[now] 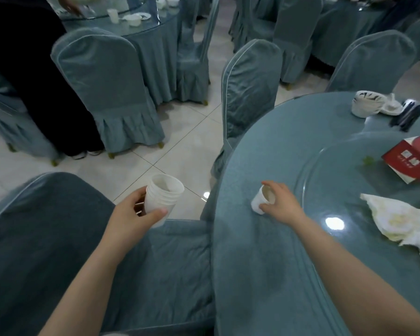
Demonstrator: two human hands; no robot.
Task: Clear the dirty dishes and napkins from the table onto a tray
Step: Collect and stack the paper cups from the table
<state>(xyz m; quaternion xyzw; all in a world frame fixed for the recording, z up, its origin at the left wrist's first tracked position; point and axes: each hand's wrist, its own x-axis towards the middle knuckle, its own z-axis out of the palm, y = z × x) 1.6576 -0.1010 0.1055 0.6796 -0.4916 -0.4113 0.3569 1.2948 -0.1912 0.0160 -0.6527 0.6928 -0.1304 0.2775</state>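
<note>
My left hand grips the stack of cups out past the table's left edge, while my right hand pinches a tipped single cup near that edge. Best lift it level, then nest it squarely into the stack.

One view only, worn on the head, looking forward and steeply down over both forearms. Close above the near edge of the round table at right and a covered chair at lower left (wide-angle, so edges bow). Farther chairs and another table toward the top.
</note>
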